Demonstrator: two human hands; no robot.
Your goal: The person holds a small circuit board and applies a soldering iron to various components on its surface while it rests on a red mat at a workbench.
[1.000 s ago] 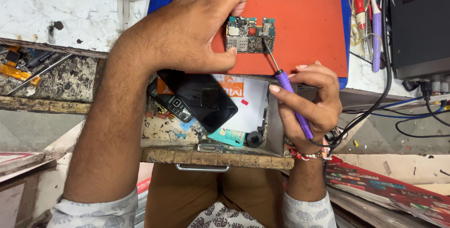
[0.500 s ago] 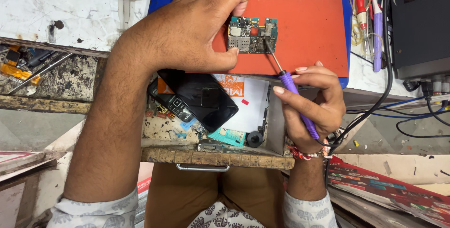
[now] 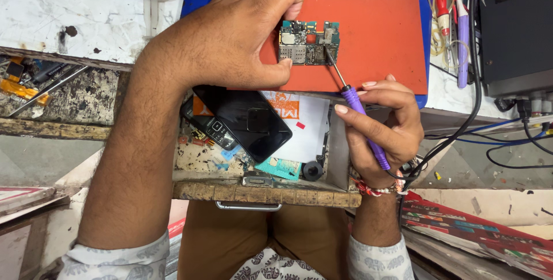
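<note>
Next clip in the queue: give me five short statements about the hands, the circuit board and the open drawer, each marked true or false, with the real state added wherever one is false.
1. The left hand pins the circuit board to the orange mat. True.
2. The right hand holds a red-handled tool. False: it grips a purple-handled soldering iron.
3. The iron's tip touches the board's right part. True.
4. The black smartphone lies on the orange mat. False: it lies in the open drawer below the mat, over a small keypad phone.
5. The board sits on the bare white tabletop. False: it sits on the orange mat.
</note>
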